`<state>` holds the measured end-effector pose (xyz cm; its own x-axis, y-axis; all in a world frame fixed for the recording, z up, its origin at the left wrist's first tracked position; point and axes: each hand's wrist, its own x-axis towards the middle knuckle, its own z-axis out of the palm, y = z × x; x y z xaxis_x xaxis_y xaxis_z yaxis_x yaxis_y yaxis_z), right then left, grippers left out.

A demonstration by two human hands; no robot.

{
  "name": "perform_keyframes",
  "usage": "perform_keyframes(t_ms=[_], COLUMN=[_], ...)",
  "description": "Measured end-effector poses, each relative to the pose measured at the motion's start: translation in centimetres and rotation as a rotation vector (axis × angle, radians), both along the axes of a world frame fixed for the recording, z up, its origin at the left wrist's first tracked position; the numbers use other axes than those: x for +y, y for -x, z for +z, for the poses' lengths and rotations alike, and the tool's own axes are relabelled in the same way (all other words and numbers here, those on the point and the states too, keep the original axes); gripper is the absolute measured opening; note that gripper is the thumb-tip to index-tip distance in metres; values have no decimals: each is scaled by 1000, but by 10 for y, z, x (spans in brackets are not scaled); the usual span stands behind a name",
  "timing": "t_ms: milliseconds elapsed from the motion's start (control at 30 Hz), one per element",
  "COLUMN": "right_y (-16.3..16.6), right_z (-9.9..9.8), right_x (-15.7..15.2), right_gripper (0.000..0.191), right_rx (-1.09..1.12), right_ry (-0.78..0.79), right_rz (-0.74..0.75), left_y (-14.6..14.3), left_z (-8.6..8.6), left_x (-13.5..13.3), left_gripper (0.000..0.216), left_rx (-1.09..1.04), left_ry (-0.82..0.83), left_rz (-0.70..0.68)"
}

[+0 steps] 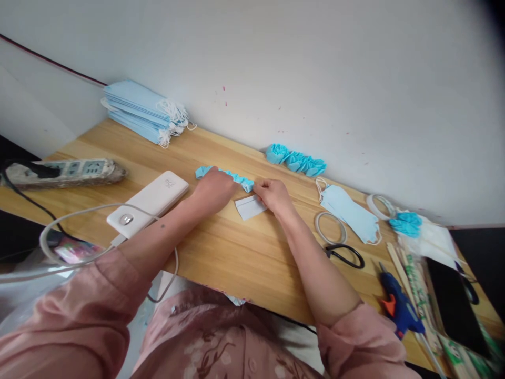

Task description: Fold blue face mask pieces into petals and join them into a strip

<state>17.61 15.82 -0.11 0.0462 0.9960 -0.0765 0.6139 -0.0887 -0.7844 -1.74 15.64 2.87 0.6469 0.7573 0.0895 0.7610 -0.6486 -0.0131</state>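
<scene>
A strip of bright blue folded, pleated material point(240, 180) lies across the middle of the table. My left hand point(216, 188) is closed over the strip's middle, its fingertips hidden behind the knuckles. At the strip's right end, my right hand point(273, 197) has thumb and fingers pinched together, touching or just beside the tip. Partly under my right hand lies a small pale folded piece point(248, 207). Farther back, against the wall, rest several rolled blue rosettes point(296, 160) in a row.
A stack of blue face masks point(136, 111) stands back left, near a power strip point(92, 169) and a white power bank point(148, 202) with its cable. Rightward are loose masks point(351, 213), a tape roll point(330, 227), scissors point(347, 257), a glue gun point(400, 302) and a dark phone point(453, 305).
</scene>
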Motion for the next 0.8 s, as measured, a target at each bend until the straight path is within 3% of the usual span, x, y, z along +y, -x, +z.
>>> perform_keyframes(t_ms=[333, 500, 700, 800], right_y=[2, 2, -1, -1], right_z=[0, 3, 6, 8], right_x=[0, -2, -3, -4], right_gripper=[22, 22, 18, 17], right_rx=[-3, 7, 358, 413], right_ry=[5, 6, 121, 135], right_rz=[-11, 3, -37, -38], left_y=[1, 2, 3, 5], left_z=[0, -2, -4, -4], left_x=[7, 8, 6, 4], left_gripper=[34, 33, 33, 36], left_rx=[-236, -213, -48, -22], left_ry=[-28, -3, 86, 102], left_rz=[91, 122, 97, 84])
